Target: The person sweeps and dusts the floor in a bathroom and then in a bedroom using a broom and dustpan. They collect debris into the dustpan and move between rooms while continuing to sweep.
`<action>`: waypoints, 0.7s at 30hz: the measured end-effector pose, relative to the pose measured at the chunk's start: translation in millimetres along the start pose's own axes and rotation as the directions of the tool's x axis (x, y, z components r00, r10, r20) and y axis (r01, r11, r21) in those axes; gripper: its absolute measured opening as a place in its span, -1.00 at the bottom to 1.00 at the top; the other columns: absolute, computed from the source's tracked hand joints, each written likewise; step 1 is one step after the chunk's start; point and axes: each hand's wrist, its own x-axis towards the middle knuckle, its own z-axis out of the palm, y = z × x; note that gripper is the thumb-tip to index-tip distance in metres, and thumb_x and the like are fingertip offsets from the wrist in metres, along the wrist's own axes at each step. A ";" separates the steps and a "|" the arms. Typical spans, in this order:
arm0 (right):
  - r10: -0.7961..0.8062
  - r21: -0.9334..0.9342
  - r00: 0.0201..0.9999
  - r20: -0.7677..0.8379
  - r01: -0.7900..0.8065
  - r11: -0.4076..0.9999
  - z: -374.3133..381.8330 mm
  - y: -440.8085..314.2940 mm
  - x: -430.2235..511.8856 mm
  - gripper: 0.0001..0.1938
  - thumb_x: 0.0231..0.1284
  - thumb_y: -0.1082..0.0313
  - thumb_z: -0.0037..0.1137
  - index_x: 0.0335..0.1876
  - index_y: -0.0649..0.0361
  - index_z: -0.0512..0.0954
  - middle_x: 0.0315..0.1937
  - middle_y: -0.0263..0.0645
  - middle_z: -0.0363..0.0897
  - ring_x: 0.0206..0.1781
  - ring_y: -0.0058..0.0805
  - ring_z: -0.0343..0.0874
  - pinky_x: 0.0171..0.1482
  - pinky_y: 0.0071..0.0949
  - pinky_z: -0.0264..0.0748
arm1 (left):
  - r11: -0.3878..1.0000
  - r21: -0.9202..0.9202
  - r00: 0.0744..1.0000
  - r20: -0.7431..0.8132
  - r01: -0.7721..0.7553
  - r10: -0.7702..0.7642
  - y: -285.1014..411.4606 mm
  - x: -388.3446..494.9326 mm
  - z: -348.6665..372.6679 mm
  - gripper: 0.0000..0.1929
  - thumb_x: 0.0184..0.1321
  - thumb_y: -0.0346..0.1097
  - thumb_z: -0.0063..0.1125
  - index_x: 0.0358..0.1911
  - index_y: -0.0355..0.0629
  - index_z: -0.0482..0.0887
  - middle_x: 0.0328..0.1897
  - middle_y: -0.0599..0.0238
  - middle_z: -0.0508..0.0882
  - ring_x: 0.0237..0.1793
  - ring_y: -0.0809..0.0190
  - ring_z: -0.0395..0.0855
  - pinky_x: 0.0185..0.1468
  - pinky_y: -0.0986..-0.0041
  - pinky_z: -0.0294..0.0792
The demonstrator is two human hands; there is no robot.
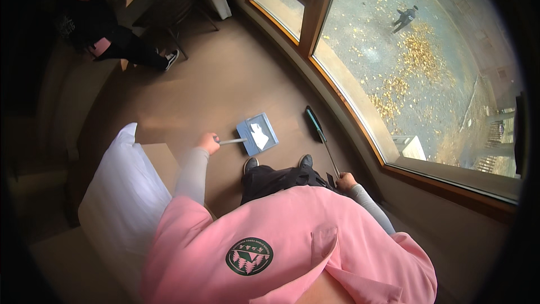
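My left hand (209, 142) grips the handle of a long-handled blue dustpan (252, 148). White pieces that look like crumpled paper (259, 136) lie in the pan, which is on or just above the brown floor beyond my feet. At my right side, my right hand (346, 181) is closed around the thin metal handle of a broom (331, 158). The broom's head (314, 122), dark-bristled with a green strip, is beside the window wall, apart from the dustpan.
To my left is furniture draped in white cloth (122, 185), with a beige panel (162, 160) beside it. A wood-framed window (341, 93) runs along the right wall. At the far left, a person in dark clothes (90, 21) is near a dark chair (168, 8). Another person (406, 17) is outdoors.
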 end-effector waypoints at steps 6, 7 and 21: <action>0.156 0.417 0.988 0.015 -0.148 0.897 72.8 -5.5 -13.6 -0.96 -0.09 0.60 -0.10 -0.52 0.31 0.34 -0.70 -0.19 0.35 -0.60 -0.32 0.48 -0.57 -0.31 0.42 | 0.995 0.014 0.995 0.017 -0.094 0.094 -14.2 10.5 3.2 -0.91 -0.17 -0.36 -0.07 -0.57 -0.07 0.53 -0.72 0.20 0.53 -0.70 0.16 0.51 -0.52 0.37 0.35; 0.215 0.436 0.977 0.007 -0.196 0.878 92.8 -13.1 -16.1 -0.95 -0.11 0.56 -0.06 -0.46 0.33 0.40 -0.62 -0.11 0.44 -0.54 -0.30 0.53 -0.51 -0.31 0.46 | 0.987 -0.008 0.987 -0.009 -0.161 0.161 -18.1 11.2 3.9 -0.91 -0.17 -0.35 -0.08 -0.57 -0.09 0.52 -0.72 0.19 0.52 -0.69 0.16 0.52 -0.53 0.35 0.35; 0.197 0.285 0.976 -0.090 -0.164 0.944 240.4 -81.6 -104.9 -0.64 -0.19 0.27 0.02 -0.19 0.24 0.53 -0.25 -0.03 0.54 -0.15 -0.21 0.53 -0.07 -0.41 0.41 | 0.976 -0.162 0.975 0.147 -0.144 0.169 -48.5 18.9 1.0 -0.94 -0.10 -0.44 -0.11 -0.50 -0.13 0.43 -0.75 0.27 0.43 -0.81 0.23 0.42 -0.75 0.42 0.23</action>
